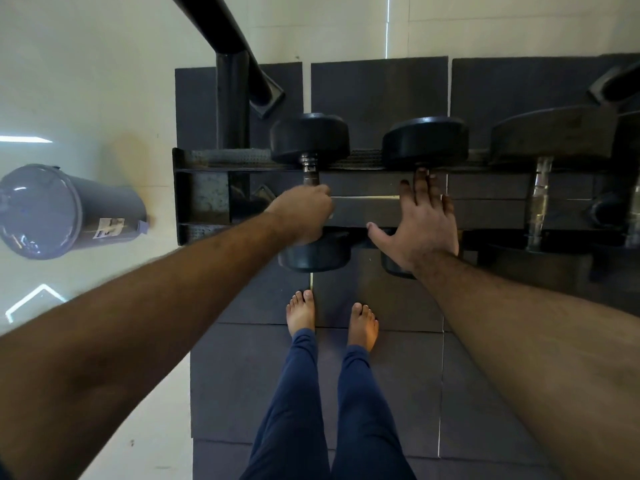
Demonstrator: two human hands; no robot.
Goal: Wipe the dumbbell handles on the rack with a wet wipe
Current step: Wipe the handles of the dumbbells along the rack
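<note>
Black dumbbells lie across a dark metal rack (197, 164) seen from above. My left hand (301, 216) is curled round the handle of the leftmost dumbbell (310, 138); a sliver of white shows at its fingers, perhaps the wipe, mostly hidden. My right hand (424, 220) lies flat with straight fingers over the handle of the second dumbbell (426, 142), covering it. A third, larger dumbbell (554, 133) with a bare chrome handle sits to the right.
A grey lidded bin (52, 211) stands on the pale floor at left. Black frame tubes (232, 102) rise behind the rack. Dark rubber mats (377, 88) cover the floor, and my bare feet (301, 311) stand just before the rack.
</note>
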